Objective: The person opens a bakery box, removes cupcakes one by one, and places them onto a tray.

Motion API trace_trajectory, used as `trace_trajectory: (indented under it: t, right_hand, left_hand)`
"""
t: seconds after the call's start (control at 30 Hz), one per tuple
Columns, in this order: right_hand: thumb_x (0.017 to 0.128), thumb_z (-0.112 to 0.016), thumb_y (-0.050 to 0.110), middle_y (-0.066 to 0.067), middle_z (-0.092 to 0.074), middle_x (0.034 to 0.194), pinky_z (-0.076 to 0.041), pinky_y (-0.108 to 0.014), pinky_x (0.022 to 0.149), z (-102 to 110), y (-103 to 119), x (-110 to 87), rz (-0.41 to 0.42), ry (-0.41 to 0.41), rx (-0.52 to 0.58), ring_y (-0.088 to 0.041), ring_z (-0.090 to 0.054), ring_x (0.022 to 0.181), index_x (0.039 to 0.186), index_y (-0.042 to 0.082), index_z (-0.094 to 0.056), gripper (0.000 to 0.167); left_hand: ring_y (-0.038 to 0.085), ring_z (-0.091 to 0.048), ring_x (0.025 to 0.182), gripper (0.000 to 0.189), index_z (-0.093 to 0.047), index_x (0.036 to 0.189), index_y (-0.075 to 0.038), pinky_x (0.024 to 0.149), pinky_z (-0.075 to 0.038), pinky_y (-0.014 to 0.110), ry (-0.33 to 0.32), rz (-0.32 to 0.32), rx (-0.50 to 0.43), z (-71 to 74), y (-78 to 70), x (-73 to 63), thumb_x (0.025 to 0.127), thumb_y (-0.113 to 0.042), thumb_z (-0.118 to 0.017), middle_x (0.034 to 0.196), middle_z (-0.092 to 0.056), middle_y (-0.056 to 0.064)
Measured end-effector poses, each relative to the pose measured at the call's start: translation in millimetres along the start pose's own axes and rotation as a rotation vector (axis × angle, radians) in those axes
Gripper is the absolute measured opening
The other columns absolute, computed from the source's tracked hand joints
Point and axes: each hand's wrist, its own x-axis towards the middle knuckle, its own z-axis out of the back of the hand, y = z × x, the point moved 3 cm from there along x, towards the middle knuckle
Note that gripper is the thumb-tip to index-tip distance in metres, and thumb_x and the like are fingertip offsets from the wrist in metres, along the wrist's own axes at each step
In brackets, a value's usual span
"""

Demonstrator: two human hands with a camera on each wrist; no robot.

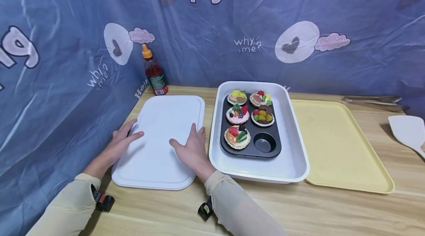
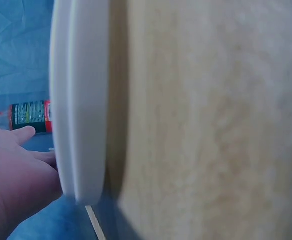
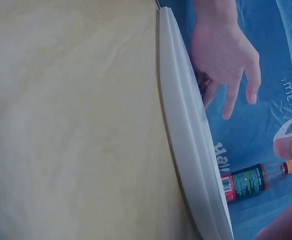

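Observation:
A flat white rectangular lid [image 1: 159, 140] lies on the wooden table, its thick rim [image 2: 80, 100] showing edge-on in the left wrist view. My left hand [image 1: 121, 143] is at the lid's left edge, thumb and fingers spread. Over the opposite edge is my right hand [image 1: 193, 152], also with spread, extended fingers. Neither hand grips anything. In the right wrist view the left hand [image 3: 226, 60] appears beyond the lid's rim, fingers pointing down in that picture.
Right of the lid, a deep white tray [image 1: 292, 158] holds a dark muffin tin [image 1: 247, 152] with several fruit tarts [image 1: 237, 137]. Farther right are a yellow tray [image 1: 342, 147], metal tongs [image 1: 375, 100] and a white spatula [image 1: 406, 129]. A sauce bottle [image 1: 156, 75] stands behind, against the blue curtain [image 1: 206, 44].

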Motion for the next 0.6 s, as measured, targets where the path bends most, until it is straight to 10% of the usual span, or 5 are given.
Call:
trace_trajectory:
  t: [0.6]
  right_hand:
    - [0.091, -0.069, 0.043, -0.025, 0.007, 0.167, -0.014, -0.051, 0.127, 0.3, 0.6, -2.0, 0.024, 0.025, -0.021, -0.036, 0.010, 0.156, 0.161, 0.002, -0.013, 0.099]
  left_hand:
    - [0.051, -0.003, 0.145, 0.085, -0.014, 0.162, -0.006, 0.115, -0.015, 0.074, -0.019, -0.037, 0.007, 0.5, -7.2, -3.2, 0.099, -0.044, -0.057, 0.162, -0.012, 0.032]
